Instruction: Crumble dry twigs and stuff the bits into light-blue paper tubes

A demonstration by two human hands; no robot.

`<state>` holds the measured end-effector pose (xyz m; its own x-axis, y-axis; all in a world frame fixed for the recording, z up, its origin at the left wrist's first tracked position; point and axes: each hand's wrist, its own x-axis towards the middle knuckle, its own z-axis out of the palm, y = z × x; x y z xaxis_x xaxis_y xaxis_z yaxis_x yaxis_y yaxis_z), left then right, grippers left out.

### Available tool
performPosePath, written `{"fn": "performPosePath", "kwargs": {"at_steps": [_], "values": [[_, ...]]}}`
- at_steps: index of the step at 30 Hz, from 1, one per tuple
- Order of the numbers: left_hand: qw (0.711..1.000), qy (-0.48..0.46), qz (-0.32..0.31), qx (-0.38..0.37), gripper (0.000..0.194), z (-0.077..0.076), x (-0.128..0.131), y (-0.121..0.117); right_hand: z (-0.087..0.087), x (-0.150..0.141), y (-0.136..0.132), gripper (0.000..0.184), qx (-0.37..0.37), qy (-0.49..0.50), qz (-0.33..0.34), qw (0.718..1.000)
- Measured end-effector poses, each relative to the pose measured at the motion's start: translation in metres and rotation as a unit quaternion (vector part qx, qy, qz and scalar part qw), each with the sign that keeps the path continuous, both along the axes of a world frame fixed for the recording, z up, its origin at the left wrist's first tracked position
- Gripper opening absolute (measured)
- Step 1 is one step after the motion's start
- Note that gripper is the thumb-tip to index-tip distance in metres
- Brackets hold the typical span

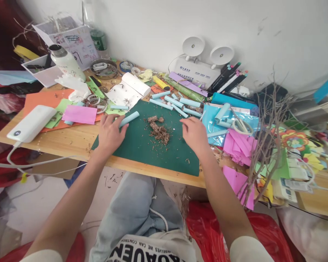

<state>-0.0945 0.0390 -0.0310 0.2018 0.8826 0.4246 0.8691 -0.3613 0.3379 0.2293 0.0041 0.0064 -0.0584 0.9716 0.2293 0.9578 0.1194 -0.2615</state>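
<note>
My left hand (110, 131) rests on the left part of the green cutting mat (142, 153), fingers curled around the near end of a light blue paper roll (129, 118). My right hand (194, 134) lies palm down on the mat's right side, fingers bent, touching nothing I can name. Between the hands sits a pile of brown bark crumbs and short twig pieces (159, 130). Several more light blue paper rolls (175, 102) lie along the mat's far edge.
A white power bank (32, 123) with cable lies at the left on the wooden desk (68, 140). Pink paper sheets (79, 114), scissors (242, 126), pink squares (239, 143), dry branches (265, 145), a bottle (66, 62) and pens (228, 77) crowd the rest.
</note>
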Motion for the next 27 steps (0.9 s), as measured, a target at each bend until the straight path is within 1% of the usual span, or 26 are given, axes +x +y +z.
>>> {"fn": "performPosePath", "kwargs": {"at_steps": [1,2,4,5,8,10,12,15,18,20,21,23,27], "values": [[1.000,-0.009,-0.027,-0.005,0.035,0.003,0.010,0.001,0.000,-0.011,0.008,0.035,-0.003,0.027,0.038,0.999],[0.997,-0.014,-0.071,-0.023,0.034,0.005,0.021,0.004,-0.002,-0.022,0.018,0.035,-0.005,0.045,0.067,0.997],[0.987,-0.018,-0.148,-0.056,0.033,0.006,0.043,0.014,-0.006,-0.041,0.040,0.038,-0.003,0.058,0.121,0.991],[0.983,-0.019,-0.167,-0.068,0.033,0.005,0.053,0.021,-0.009,-0.048,0.051,0.039,-0.006,0.055,0.151,0.987],[0.976,-0.017,-0.196,-0.093,0.030,0.000,0.071,0.040,-0.017,-0.061,0.074,0.032,-0.026,0.041,0.196,0.979],[0.975,-0.021,-0.199,-0.099,0.025,-0.004,0.076,0.047,-0.020,-0.062,0.078,0.024,-0.029,0.039,0.203,0.978],[0.974,-0.050,-0.198,-0.095,0.022,-0.003,0.079,0.049,-0.019,-0.058,0.074,0.020,-0.008,0.071,0.190,0.979],[0.968,-0.124,-0.202,-0.080,0.018,0.003,0.084,0.043,-0.015,-0.049,0.058,0.016,0.024,0.192,0.152,0.969],[0.958,-0.177,-0.214,-0.071,0.015,0.009,0.093,0.037,-0.014,-0.041,0.042,0.014,0.011,0.337,0.117,0.934],[0.953,-0.199,-0.217,-0.069,0.015,0.009,0.096,0.034,-0.018,-0.037,0.035,0.012,-0.005,0.404,0.096,0.910],[0.951,-0.207,-0.219,-0.071,0.015,0.007,0.097,0.034,-0.021,-0.036,0.033,0.011,-0.009,0.425,0.083,0.901],[0.946,-0.217,-0.226,-0.079,0.016,0.003,0.097,0.034,-0.026,-0.035,0.030,0.008,-0.007,0.445,0.057,0.894],[0.941,-0.221,-0.238,-0.091,0.023,-0.003,0.090,0.034,-0.028,-0.034,0.026,0.007,0.010,0.442,0.027,0.896]]}}
